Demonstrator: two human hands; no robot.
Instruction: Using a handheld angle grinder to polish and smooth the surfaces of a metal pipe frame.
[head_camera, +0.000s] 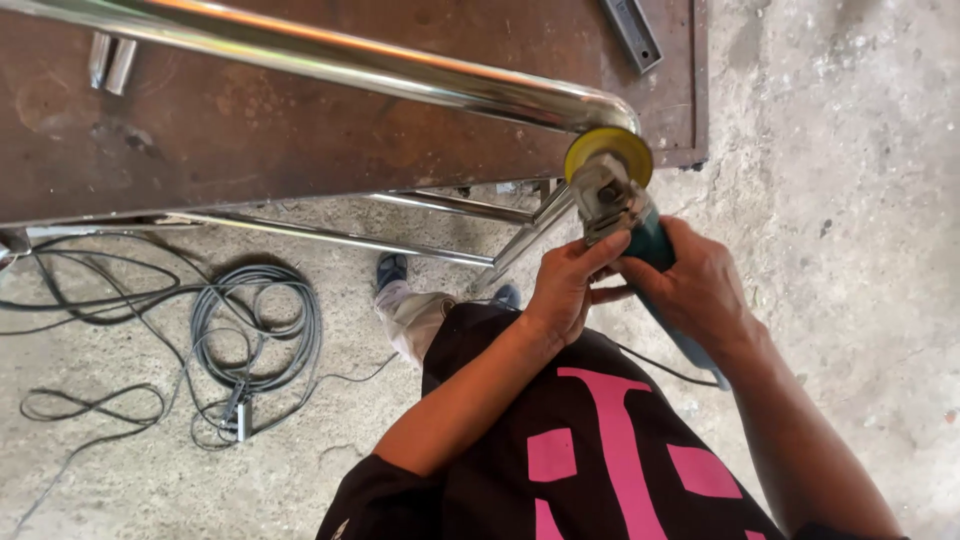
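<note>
Both hands' fingers around teal grinder (640, 235), yellow disc (608, 152) partly behind steel tube (400, 68).

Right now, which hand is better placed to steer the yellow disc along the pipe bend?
Probably the left hand: it grips the grey metal head of the teal angle grinder, just behind the yellow polishing disc at the shiny steel pipe's bend. The right hand holds the body farther back.

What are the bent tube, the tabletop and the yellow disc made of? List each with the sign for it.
Bent tube: polished metal, probably stainless steel; mirror-bright reflections.
Tabletop: steel plate, it seems; dull brown, rusty-looking patches.
Yellow disc on the grinder held in both hands: matte, looks like felt or an abrasive pad; cannot tell which.
</note>
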